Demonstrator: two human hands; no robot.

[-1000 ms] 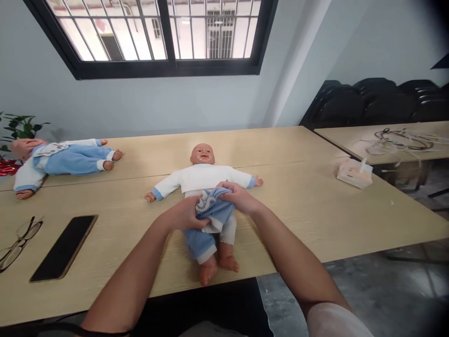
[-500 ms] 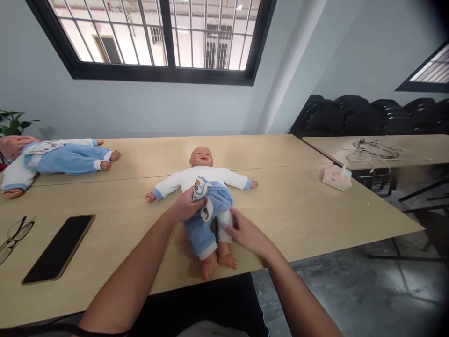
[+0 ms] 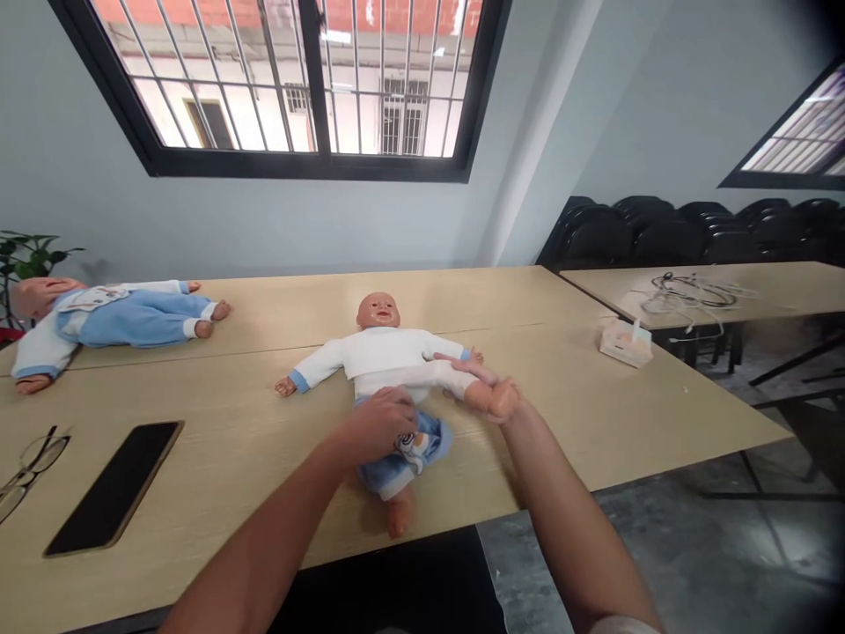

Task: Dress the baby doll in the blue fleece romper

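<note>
A baby doll (image 3: pixel 383 352) in a white top with blue cuffs lies on its back on the table, head toward the wall. Blue trousers (image 3: pixel 389 471) with a printed patch are bunched around one leg, whose bare foot points to the near edge. My left hand (image 3: pixel 386 423) is closed on the blue cloth at the doll's lower body. The doll's other leg, in white, is raised out to the right, clear of the blue cloth. Under and behind it is my right hand (image 3: pixel 479 374), fingers stretched out, the foot lying over the wrist.
A second doll (image 3: pixel 132 317) in blue and white lies at the far left. Nearer are a black phone (image 3: pixel 115 489) and glasses (image 3: pixel 30 471). A tissue box (image 3: pixel 626 343) stands on the right, with coiled cables (image 3: pixel 693 295) on a further table (image 3: pixel 785 282).
The white-clad leg has swung up to the right with my right hand. The blue trousers have been moved down toward the near leg, and my left hand has come lower and nearer.
</note>
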